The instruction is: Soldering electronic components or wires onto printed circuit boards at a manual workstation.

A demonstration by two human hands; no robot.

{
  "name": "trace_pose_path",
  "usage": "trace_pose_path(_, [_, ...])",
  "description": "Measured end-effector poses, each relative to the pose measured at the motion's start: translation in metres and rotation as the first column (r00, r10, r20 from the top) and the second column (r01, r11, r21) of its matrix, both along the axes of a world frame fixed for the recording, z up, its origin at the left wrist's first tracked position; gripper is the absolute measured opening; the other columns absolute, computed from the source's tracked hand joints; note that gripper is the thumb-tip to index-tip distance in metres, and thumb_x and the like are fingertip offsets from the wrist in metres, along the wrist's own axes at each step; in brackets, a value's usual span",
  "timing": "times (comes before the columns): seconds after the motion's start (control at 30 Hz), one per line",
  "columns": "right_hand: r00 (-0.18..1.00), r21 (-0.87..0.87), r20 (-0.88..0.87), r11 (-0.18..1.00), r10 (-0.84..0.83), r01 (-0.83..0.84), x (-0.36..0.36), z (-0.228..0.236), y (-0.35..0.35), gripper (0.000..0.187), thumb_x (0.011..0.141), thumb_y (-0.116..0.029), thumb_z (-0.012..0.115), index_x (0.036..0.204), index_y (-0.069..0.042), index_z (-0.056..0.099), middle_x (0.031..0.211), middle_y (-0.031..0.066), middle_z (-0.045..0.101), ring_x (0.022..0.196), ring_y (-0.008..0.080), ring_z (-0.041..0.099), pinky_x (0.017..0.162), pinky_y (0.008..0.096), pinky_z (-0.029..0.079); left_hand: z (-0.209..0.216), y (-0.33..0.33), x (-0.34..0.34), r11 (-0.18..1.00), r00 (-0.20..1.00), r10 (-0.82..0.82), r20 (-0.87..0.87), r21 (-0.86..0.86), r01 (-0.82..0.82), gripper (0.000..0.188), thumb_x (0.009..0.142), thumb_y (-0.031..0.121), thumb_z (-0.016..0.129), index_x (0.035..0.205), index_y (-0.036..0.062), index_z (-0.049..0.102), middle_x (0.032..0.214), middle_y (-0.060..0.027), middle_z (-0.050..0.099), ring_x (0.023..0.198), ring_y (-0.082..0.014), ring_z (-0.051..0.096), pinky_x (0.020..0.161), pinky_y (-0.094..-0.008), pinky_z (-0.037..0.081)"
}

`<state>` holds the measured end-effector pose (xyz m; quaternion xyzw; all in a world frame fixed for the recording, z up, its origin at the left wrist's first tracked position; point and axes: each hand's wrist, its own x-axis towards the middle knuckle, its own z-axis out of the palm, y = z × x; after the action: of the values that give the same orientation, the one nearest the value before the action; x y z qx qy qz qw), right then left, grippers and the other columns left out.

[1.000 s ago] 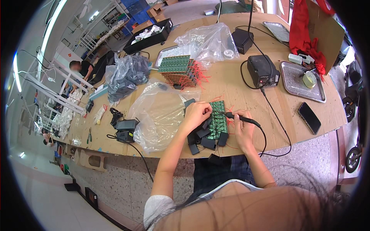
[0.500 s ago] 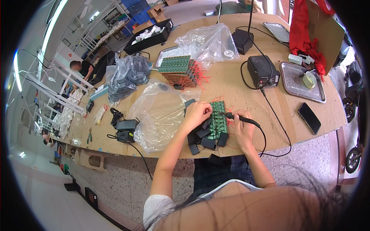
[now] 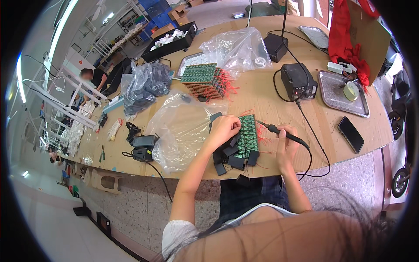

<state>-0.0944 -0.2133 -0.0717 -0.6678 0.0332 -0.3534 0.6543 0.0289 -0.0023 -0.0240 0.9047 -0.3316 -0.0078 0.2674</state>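
Note:
A green circuit board panel (image 3: 249, 139) lies on the cardboard-covered table in front of me, with thin red wires out along its right side. My right hand (image 3: 286, 143) grips a soldering iron (image 3: 273, 129) like a pen; the tip is off the board, just past its upper right edge. At the board's upper left edge, my left hand (image 3: 226, 129) is closed in a pinch. Whatever sits between those fingertips is too small to make out. Several black rectangular pieces (image 3: 236, 162) with dark leads are heaped along the board's left and lower edges, partly under my left hand.
Beyond the board rises a stack of wired circuit boards (image 3: 198, 73). Clear plastic bags (image 3: 174, 135) spread to the left. The black soldering station (image 3: 298, 81), a metal tray (image 3: 343, 105) and a phone (image 3: 350, 134) are at right. The iron's cable (image 3: 320, 144) loops near the front edge.
My right hand has drawn the soldering iron to the right and slightly up, lifting its tip away from the board. The left hand has stayed almost still.

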Motion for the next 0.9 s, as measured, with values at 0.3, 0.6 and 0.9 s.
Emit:
trace_pose_path(0.3, [1.000,-0.047,0.008,0.999,-0.018,0.018,-0.0029,-0.0028,0.0012,0.009,0.101,-0.003,0.053,0.103,0.002,0.059,0.107,0.0093,0.057,0.094,0.0152,0.055,0.080,0.0273,0.047,-0.0013,-0.0003,0.0015,1.000,1.000,-0.013,0.013,0.008,0.013,0.009,0.077,0.009,0.073,0.085,0.0053,0.071,0.076,-0.0078,0.069,0.067,-0.0205,0.067,0.062,-0.0328,0.051])
trace_pose_path(0.6, [1.000,0.010,0.019,1.000,0.016,-0.016,-0.0057,-0.0011,0.0024,0.009,0.101,-0.003,0.052,0.105,0.002,0.059,0.108,0.0100,0.055,0.095,0.0146,0.055,0.080,0.0264,0.047,-0.0039,-0.0005,0.0038,1.000,0.999,-0.025,0.020,0.007,0.025,0.008,0.078,0.008,0.073,0.084,0.0043,0.071,0.077,-0.0085,0.069,0.067,-0.0213,0.067,0.062,-0.0335,0.051])
trace_pose_path(0.9, [1.000,-0.017,0.028,1.000,-0.005,0.006,-0.0049,0.0005,0.0026,0.009,0.101,-0.005,0.053,0.103,0.002,0.059,0.106,0.0098,0.057,0.091,0.0145,0.055,0.076,0.0264,0.046,-0.0020,-0.0006,0.0052,1.000,1.000,-0.008,-0.021,0.019,0.008,0.008,0.078,0.008,0.073,0.084,0.0039,0.071,0.074,-0.0091,0.070,0.067,-0.0213,0.068,0.061,-0.0334,0.052])
